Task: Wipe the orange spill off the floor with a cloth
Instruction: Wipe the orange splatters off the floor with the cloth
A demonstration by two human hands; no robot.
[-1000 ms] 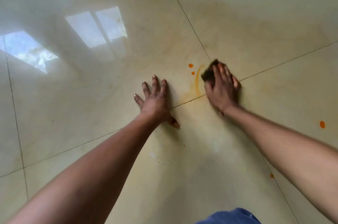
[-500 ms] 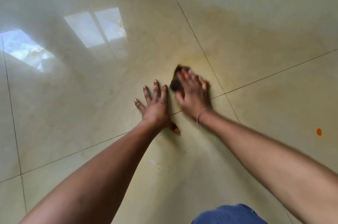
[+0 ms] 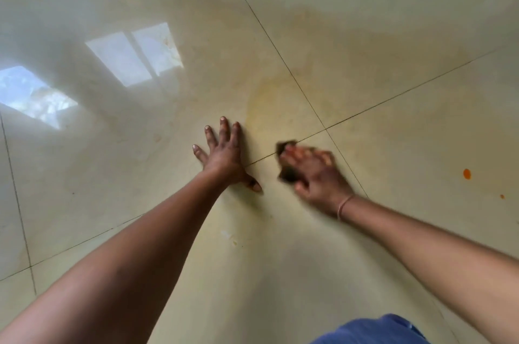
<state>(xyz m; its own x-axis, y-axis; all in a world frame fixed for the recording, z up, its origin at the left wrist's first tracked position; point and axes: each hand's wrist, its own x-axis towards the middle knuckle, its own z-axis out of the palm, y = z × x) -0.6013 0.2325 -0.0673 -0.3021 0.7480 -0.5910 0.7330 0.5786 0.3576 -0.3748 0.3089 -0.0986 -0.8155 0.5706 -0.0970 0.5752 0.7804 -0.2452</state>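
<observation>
On the floor, left hand: we press our left hand flat on the glossy cream tile floor, fingers open and spread, thumb pointing toward the right hand; it grips nothing
Right hand: our right hand is blurred; its fingers lie extended over a dark cloth, pressing it against the tile; the thumb sits at the cloth's near edge, and we cannot tell how tightly it grips; a thin band circles the wrist
Cloth: dark brown, bunched small, lying across the grout line just right of the left hand; the two hands are near but apart
Orange spill: a pale yellow-orange smear spreads over the tiles beyond both hands, near the crossing of the grout lines; one bright orange drop sits well off to the right, with a smaller speck beside it
Elsewhere: window reflections shine on the tiles to the left; blue fabric shows at the bottom edge
</observation>
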